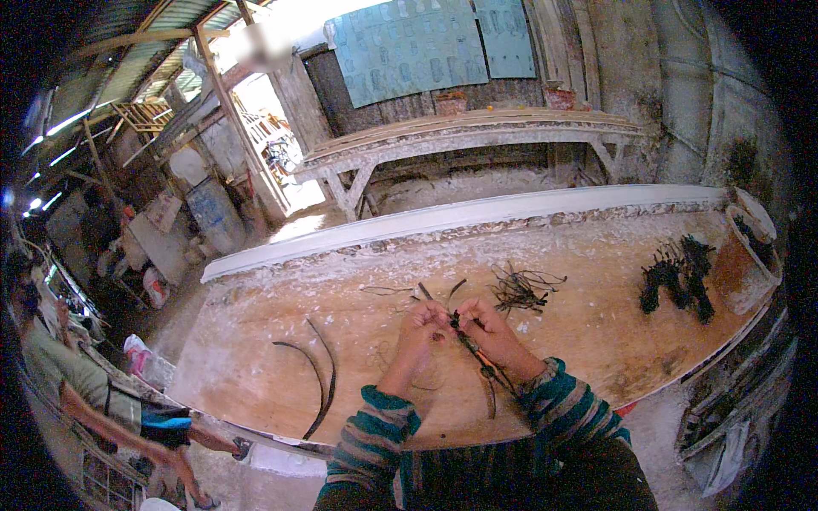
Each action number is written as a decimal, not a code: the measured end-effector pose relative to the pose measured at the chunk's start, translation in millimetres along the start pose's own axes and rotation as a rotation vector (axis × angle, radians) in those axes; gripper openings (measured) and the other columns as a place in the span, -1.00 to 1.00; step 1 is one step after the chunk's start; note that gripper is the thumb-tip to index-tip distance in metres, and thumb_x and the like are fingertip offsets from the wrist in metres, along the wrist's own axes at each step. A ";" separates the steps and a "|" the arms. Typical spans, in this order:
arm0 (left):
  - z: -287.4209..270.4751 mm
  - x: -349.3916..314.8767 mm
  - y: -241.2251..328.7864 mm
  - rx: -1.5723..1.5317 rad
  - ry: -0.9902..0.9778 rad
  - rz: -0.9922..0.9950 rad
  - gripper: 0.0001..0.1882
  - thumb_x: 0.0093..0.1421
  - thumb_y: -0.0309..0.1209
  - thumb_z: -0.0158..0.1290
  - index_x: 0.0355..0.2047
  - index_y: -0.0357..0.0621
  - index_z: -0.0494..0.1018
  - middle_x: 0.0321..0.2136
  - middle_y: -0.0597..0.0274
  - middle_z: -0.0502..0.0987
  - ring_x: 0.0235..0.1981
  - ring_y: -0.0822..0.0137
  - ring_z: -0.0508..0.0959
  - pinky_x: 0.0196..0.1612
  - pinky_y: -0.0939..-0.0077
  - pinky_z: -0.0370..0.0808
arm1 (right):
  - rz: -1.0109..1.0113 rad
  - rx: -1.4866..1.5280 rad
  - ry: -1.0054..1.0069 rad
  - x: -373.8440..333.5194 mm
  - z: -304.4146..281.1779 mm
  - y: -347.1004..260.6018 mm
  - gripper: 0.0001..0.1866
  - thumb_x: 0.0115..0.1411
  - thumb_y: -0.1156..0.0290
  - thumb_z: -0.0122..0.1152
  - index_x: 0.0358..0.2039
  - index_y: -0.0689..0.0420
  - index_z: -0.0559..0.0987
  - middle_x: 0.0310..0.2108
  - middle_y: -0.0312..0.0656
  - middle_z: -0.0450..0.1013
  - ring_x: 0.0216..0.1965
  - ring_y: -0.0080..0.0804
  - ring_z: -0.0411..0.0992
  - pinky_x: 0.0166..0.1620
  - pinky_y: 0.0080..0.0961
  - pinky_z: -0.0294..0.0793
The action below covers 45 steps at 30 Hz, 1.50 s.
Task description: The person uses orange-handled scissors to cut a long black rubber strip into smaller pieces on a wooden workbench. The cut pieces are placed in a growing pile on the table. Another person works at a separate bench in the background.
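Over the wooden tabletop point(409, 247), my two hands meet at a small dark knot in a bunch of thin black strips point(475, 353). My left hand point(423, 330) pinches at the knot from the left, fingertips pressed together. From the right, my right hand point(489, 334) grips the same bunch, which slants down toward my right forearm. A bit of orange shows among the strips. Loose strip ends stick out beyond my fingers. Two curved black strips point(328, 375) lie to the left. Beyond my right hand is a tangle of thin dark cord or wire point(520, 288).
Black clustered bundles point(679, 274) lie at the right, beside a tipped bucket point(743, 264). A white raised ledge point(460, 223) runs along the table's far edge. Behind it stands a long bench point(477, 136). Another person point(81, 375) is at the left, near the table.
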<state>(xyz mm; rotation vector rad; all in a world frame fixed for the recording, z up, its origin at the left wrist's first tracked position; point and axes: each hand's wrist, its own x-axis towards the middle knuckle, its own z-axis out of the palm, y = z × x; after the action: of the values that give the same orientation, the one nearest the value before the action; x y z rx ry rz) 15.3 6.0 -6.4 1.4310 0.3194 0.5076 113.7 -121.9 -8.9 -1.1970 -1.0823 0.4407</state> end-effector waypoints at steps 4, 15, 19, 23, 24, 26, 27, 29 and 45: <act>-2.4 5.3 -3.9 -0.094 -0.014 0.067 -0.95 0.11 -0.50 -0.04 -0.39 -0.07 0.33 -0.49 0.37 0.45 -0.52 0.51 0.47 -0.48 0.65 0.39 | -0.029 -0.014 -0.055 -2.0 -3.1 5.4 -0.92 0.19 0.48 -0.04 -0.36 0.10 0.27 -0.44 -0.38 0.18 -0.35 -0.63 0.22 -0.27 -0.68 0.26; 10.2 -5.4 7.4 -0.415 -0.101 -0.040 -0.77 0.14 -0.28 0.01 -0.22 -0.06 0.38 -0.45 0.44 0.46 -0.45 0.52 0.46 -0.47 0.65 0.40 | 0.056 0.111 -0.009 -3.5 -0.4 3.7 -0.86 0.17 0.55 -0.05 -0.26 0.13 0.24 -0.34 -0.31 0.27 -0.28 -0.57 0.30 -0.21 -0.59 0.34; 17.9 -9.9 3.3 -0.274 -0.092 -0.158 -0.75 0.14 -0.28 0.01 -0.21 -0.08 0.41 -0.42 0.43 0.48 -0.43 0.54 0.45 -0.43 0.66 0.40 | 0.034 0.061 -0.051 -3.5 3.9 -1.4 -0.85 0.17 0.60 -0.08 -0.25 0.15 0.24 -0.27 -0.27 0.31 -0.23 -0.57 0.32 -0.19 -0.59 0.35; 15.7 -11.0 6.3 -0.221 -0.048 -0.163 -0.80 0.14 -0.28 0.01 -0.27 -0.09 0.44 -0.42 0.41 0.48 -0.44 0.54 0.43 -0.40 0.65 0.40 | -0.036 0.021 -0.044 -4.1 6.4 -12.3 -0.86 0.18 0.59 -0.09 -0.25 0.16 0.25 -0.29 -0.27 0.31 -0.23 -0.57 0.33 -0.19 -0.60 0.34; 16.7 -12.1 10.6 -0.202 -0.051 -0.160 -0.81 0.14 -0.29 0.00 -0.29 -0.09 0.44 -0.43 0.41 0.48 -0.44 0.54 0.43 -0.39 0.64 0.40 | -0.040 0.020 -0.041 -4.3 6.2 -12.7 -0.87 0.18 0.59 -0.09 -0.26 0.16 0.25 -0.29 -0.28 0.31 -0.23 -0.57 0.32 -0.19 -0.61 0.34; 15.7 -10.3 8.8 -0.168 -0.021 -0.164 -0.82 0.14 -0.29 0.00 -0.32 -0.10 0.45 -0.43 0.40 0.48 -0.44 0.53 0.44 -0.38 0.63 0.41 | -0.047 -0.007 -0.035 -4.7 6.6 -13.7 -0.90 0.18 0.57 -0.08 -0.29 0.15 0.25 -0.31 -0.29 0.30 -0.25 -0.58 0.31 -0.21 -0.62 0.33; 14.9 -9.7 7.8 -0.150 -0.004 -0.167 -0.82 0.14 -0.30 0.00 -0.33 -0.11 0.45 -0.44 0.40 0.48 -0.44 0.52 0.44 -0.38 0.63 0.41 | -0.049 -0.034 -0.031 -5.0 6.8 -14.5 -0.91 0.19 0.56 -0.08 -0.31 0.15 0.25 -0.33 -0.29 0.29 -0.27 -0.59 0.30 -0.22 -0.63 0.32; 15.3 -9.5 6.1 -0.192 0.016 -0.140 -0.83 0.15 -0.30 -0.01 -0.35 -0.13 0.45 -0.44 0.39 0.47 -0.44 0.52 0.44 -0.37 0.62 0.42 | -0.069 -0.100 -0.020 -5.6 7.0 -11.9 -0.93 0.19 0.54 -0.08 -0.34 0.15 0.25 -0.35 -0.30 0.28 -0.30 -0.61 0.28 -0.24 -0.64 0.31; 11.6 -4.0 5.5 0.030 0.037 0.066 -0.81 0.09 -0.36 0.07 -0.33 -0.20 0.44 -0.56 0.36 0.40 -0.54 0.52 0.39 -0.41 0.64 0.37 | -0.085 -0.481 0.072 -5.5 10.1 -0.5 -0.72 0.05 0.55 0.11 -0.19 0.15 0.34 -0.47 -0.23 0.42 -0.40 -0.57 0.39 -0.37 -0.58 0.36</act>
<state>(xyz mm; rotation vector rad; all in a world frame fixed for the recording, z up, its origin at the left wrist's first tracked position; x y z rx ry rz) 16.9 -5.6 0.1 1.4664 0.3111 0.5859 102.4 -121.0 -11.1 -1.5663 -1.2088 0.0668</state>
